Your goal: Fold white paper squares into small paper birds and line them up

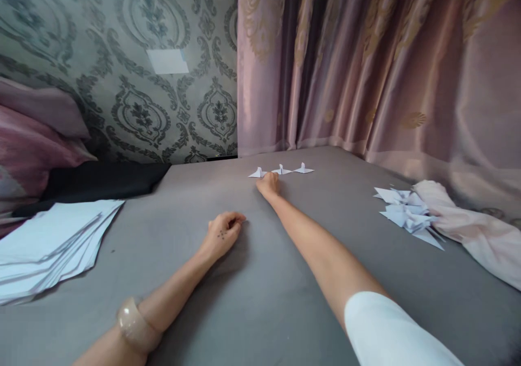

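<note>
Three folded white paper cranes stand in a row at the far side of the grey surface: a left crane [258,173], a middle crane [280,169] and a right crane [303,169]. My right hand [268,184] reaches out to the left crane, its fingers closed at that crane's right side and partly hidden behind the knuckles. Nearer to me, my left hand [225,233] rests low over the surface with fingers curled and tips pinched together. Whether anything small is between those tips, I cannot make out. A pale bangle [136,325] circles the left wrist.
A stack of white paper sheets [52,241] lies at left, beside a folded black cloth [106,180]. Several more paper cranes [409,211] are heaped at right against a pale pink cloth [468,225]. Pink curtains [325,83] and a patterned wall [142,105] bound the far side.
</note>
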